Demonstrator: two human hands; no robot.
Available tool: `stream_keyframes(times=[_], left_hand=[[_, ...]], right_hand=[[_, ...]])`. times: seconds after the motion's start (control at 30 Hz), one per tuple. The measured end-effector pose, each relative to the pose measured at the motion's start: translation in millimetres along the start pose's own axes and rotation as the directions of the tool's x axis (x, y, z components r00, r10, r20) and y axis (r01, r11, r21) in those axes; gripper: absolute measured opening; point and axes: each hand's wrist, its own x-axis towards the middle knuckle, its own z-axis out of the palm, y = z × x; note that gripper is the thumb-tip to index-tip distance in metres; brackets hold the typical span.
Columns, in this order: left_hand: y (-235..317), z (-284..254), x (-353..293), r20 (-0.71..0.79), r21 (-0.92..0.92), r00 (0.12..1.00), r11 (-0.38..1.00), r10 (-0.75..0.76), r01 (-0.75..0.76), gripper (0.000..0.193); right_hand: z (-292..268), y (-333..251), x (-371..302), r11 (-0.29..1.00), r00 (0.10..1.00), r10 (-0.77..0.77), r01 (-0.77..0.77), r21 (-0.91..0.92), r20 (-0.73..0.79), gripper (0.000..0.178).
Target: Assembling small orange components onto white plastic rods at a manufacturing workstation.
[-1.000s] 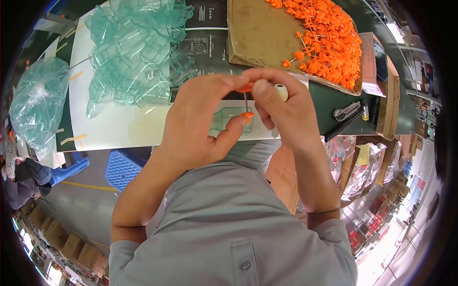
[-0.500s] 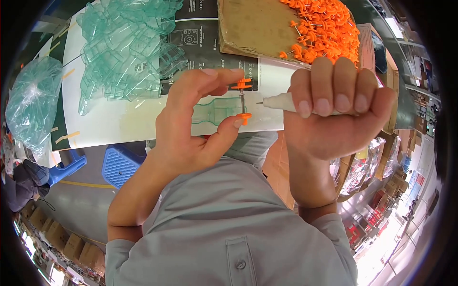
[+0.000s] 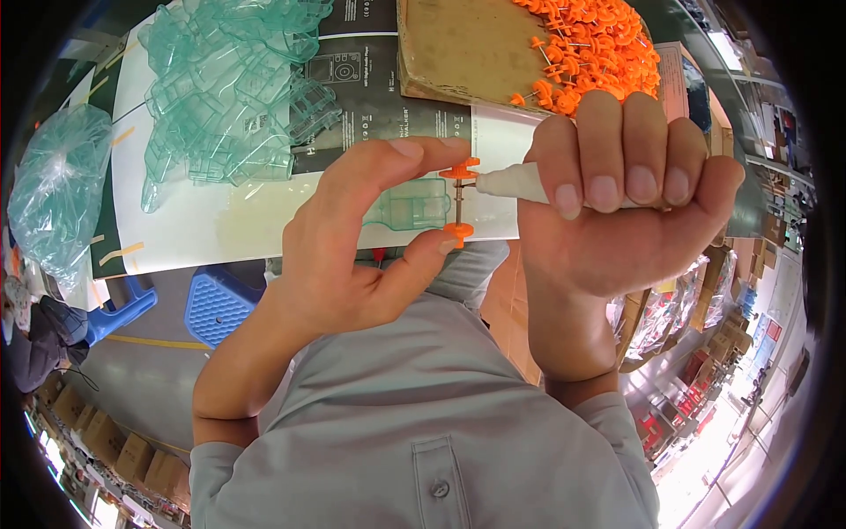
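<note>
Between the thumb and forefinger of my left hand (image 3: 352,234) is an orange wheel axle (image 3: 459,203), a metal rod with an orange plastic piece at each end, held lengthwise away from me. My right hand (image 3: 621,194) is wrapped round a white squeeze bottle (image 3: 520,182) with a thin needle tip. That tip meets or nearly meets the rod just below the far orange piece. Beyond my left fingers, a clear green plastic shell (image 3: 414,205) lies on the white table surface, partly hidden by the hand.
Many clear green shells (image 3: 229,97) are heaped at the far left. A cardboard tray (image 3: 467,53) at the far right holds a pile of orange axles (image 3: 608,48). A plastic bag (image 3: 60,189) sits at the left edge, and a blue stool (image 3: 220,304) stands below the table.
The needle tip of the bottle has come up to the rod, near its far end. My left hand has shifted the axle slightly right and toward me.
</note>
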Motion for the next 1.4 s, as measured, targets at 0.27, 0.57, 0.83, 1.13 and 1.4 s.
stream_keyframes(times=[0.27, 0.57, 0.83, 1.13, 1.4], left_hand=[[-1, -4, 2, 0.118, 0.0, 0.992, 0.999, -0.032, 0.033, 0.07], [-8, -23, -10, 0.086, 0.059, 0.991, 0.994, -0.1, 0.095, 0.068], [-7, -11, 13, 0.163, 0.013, 0.986, 0.999, -0.032, 0.03, 0.067], [-7, -21, 6, 0.14, 0.08, 0.986, 0.994, -0.086, 0.075, 0.065], [-5, -10, 6, 0.19, 0.053, 0.975, 0.993, -0.114, 0.106, 0.065]], right_hand=[[6, -19, 4, 0.998, 0.992, -0.057, 0.053, -0.034, -0.114, 0.045], [-67, -202, -24, 0.387, 0.381, -0.858, 0.04, -0.921, -0.344, 0.007], [-168, -193, -29, -0.616, 0.884, -0.45, -0.408, -0.674, -0.123, 0.031], [-111, -225, -23, -0.591, 0.684, -0.701, -0.399, -0.701, 0.202, 0.018], [-164, -234, 8, -0.57, 0.682, -0.708, -0.399, -0.719, 0.183, 0.016]])
